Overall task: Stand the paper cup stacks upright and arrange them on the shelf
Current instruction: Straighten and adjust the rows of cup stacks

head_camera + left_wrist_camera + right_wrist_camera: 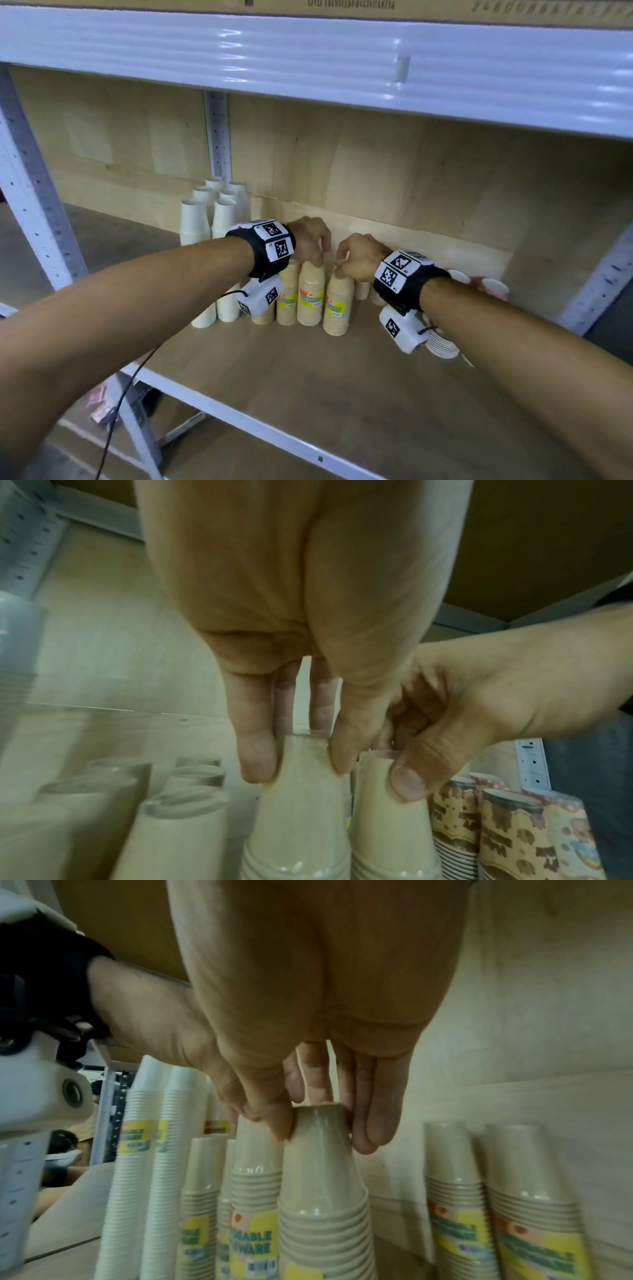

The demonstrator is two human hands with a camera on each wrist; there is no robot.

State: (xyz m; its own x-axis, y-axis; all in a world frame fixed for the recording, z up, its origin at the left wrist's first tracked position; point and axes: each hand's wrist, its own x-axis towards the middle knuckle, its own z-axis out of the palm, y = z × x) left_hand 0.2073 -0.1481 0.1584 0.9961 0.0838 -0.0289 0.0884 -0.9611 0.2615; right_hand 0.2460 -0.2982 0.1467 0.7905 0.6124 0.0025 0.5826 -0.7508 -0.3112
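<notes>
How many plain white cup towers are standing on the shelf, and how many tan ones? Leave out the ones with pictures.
plain white cup stacks: 6
tan cup stacks: 6
Total: 12, counting tops seen from the head view; arms hide parts of some.

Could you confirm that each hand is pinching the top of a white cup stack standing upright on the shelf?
Not quite: the stacks are tan, not white. The left wrist view shows the left hand on one tan cup stack and the right hand on its neighbour, both upright.
</notes>
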